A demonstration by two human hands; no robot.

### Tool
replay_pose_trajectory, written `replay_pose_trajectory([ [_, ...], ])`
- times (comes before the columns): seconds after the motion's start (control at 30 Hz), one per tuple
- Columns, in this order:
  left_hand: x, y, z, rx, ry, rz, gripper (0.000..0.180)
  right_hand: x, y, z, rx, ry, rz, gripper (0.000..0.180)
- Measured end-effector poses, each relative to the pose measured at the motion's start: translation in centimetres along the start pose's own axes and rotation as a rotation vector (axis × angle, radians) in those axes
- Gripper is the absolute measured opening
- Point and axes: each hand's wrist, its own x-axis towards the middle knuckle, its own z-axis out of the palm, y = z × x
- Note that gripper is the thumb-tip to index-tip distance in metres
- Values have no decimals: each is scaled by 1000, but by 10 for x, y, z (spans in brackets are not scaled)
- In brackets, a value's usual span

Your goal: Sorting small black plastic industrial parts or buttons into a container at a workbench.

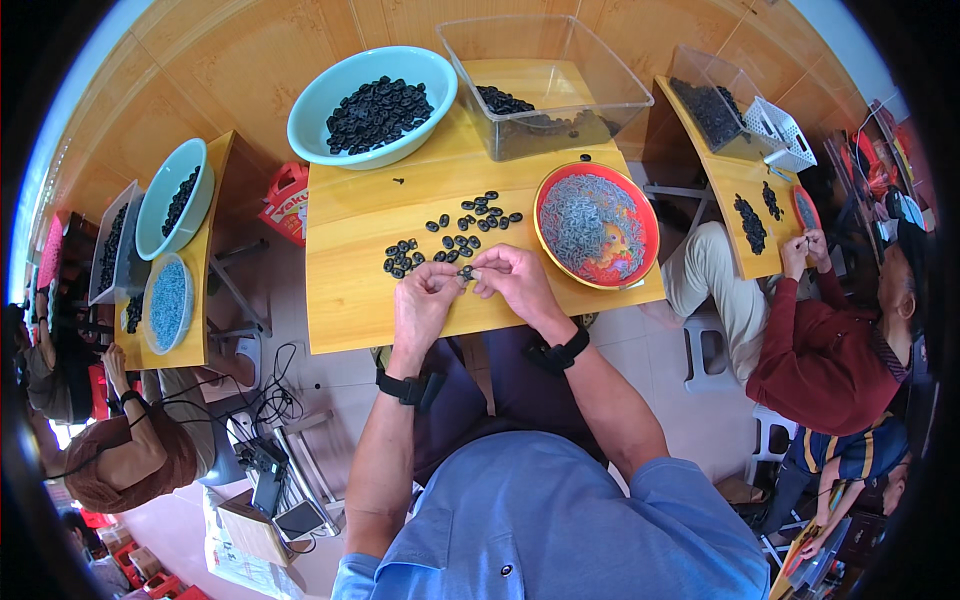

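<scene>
My left hand [424,302] and my right hand [518,287] meet over the near part of the yellow table [350,310]. Between them, pinched in the fingertips of both, is a small black oval piece [466,272] with a lighter spot on top. Fingers cover most of it, and whether a smaller part is held too cannot be made out. Just beyond my hands several loose black oval pieces [461,241] lie scattered. Right of my right hand stands a round red tray [648,232] of thin grey screw-like pieces [584,212].
At the table's back are a light teal basin [300,118] full of black pieces and a clear plastic bin [610,85] partly filled with them. Co-workers sit at side tables, a person in dark red [835,345] at right and one in brown [125,455] at left.
</scene>
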Motion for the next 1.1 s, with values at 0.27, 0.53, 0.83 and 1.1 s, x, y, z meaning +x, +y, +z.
replay_pose_trajectory([
  [0.27,2,5,0,-5,-4,-48,14,0,-2,0,-16,4,8,7],
  [0.53,3,1,-3,36,-33,-41,16,1,-1,2,-75,-10,-13,6],
  [0.83,-7,3,-4,136,-144,108,27,-2,-13,-3,-103,-78,46,10],
  [1.1,-9,4,1,325,-116,228,27,-2,-19,-4,-161,-97,131,11],
])
